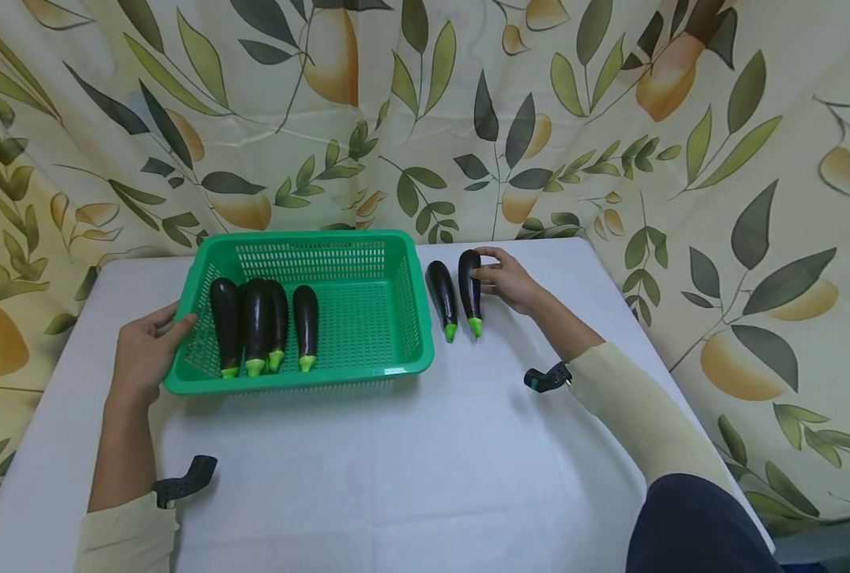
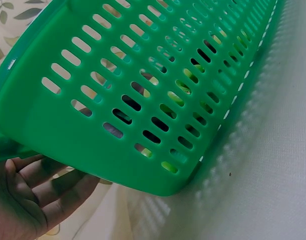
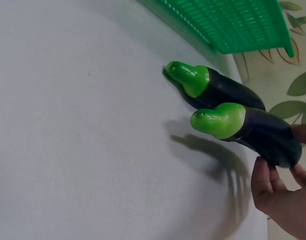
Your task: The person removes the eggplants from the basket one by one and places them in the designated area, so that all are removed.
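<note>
Gripping left end of green perforated plastic basket (image 1: 360,318) with partly curled left hand (image 1: 146,350). Pinching glossy, elongated, green-stemmed dark-purple eggplant (image 1: 470,290) in half-closed right hand (image 1: 511,282), right of basket, beside matching one (image 1: 442,290).

Basket (image 1: 364,318): solid green, slotted lattice pattern. Eggplants (image 1: 256,318), both inside and at the basket's 3 o'clock: glossy purple-black, bright green stem ends. Worktop (image 1: 425,461): plain white. Backdrop (image 1: 611,171) at 12 o'clock: cream, printed with green and grey leaves, yellow-orange fruit. Sleeves (image 1: 640,410): pale cream; dark navy fabric (image 1: 690,525) at 4 o'clock.
</note>
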{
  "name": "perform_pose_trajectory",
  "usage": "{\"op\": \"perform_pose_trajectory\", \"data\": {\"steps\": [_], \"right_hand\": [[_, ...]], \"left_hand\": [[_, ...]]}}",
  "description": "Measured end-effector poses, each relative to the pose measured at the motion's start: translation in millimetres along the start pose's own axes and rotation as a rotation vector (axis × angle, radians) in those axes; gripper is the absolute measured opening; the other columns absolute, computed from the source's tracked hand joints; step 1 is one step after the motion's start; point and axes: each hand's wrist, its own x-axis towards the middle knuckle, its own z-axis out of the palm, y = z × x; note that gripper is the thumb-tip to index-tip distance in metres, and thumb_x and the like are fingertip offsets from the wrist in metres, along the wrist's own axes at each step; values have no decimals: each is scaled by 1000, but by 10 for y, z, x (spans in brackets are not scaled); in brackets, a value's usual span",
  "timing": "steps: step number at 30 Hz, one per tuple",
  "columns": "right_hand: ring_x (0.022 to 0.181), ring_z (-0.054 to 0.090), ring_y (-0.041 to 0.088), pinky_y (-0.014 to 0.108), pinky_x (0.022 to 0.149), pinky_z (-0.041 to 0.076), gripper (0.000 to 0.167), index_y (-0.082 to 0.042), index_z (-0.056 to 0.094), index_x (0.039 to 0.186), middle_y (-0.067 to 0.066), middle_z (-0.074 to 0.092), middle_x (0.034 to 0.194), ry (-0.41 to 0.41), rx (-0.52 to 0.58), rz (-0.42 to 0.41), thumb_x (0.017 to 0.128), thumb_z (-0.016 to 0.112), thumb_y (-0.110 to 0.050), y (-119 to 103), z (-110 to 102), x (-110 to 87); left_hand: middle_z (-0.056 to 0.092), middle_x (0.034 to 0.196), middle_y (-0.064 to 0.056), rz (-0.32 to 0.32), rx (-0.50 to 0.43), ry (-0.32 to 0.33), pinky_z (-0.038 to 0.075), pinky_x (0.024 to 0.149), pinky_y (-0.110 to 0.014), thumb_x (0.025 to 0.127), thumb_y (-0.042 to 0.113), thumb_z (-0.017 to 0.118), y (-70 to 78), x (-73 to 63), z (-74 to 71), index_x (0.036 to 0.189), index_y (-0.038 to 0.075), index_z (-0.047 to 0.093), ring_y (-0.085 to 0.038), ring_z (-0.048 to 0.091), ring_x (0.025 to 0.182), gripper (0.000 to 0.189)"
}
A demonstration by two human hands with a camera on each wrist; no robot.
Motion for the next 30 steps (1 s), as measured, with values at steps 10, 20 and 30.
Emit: {"op": "perform_pose_trajectory", "data": {"steps": [10,20,30], "right_hand": [[90,64,14,22,79,57,65,0,25,163,29,50,139,29,-44,4,105,56,-2,99,-2,177],[91,59,17,20,74,55,62,1,30,162,28,51,140,57,-151,56,106,57,-8,108,62,221],[90,57,15,24,78,55,61,0,31,163,26,51,141,50,-191,87,107,54,-10,96,79,188]], "left_hand": [[56,140,-28,-14,8,6,59,69,-18,109,36,58,-6,12,-1,156,-2,45,10,67,78,62],[54,142,-29,-1,15,11,56,71,-13,109,37,57,-13,11,12,156,-2,46,15,62,83,62],[54,142,-30,2,27,13,55,71,-12,109,37,57,-2,4,7,155,-2,46,15,61,84,61]]}}
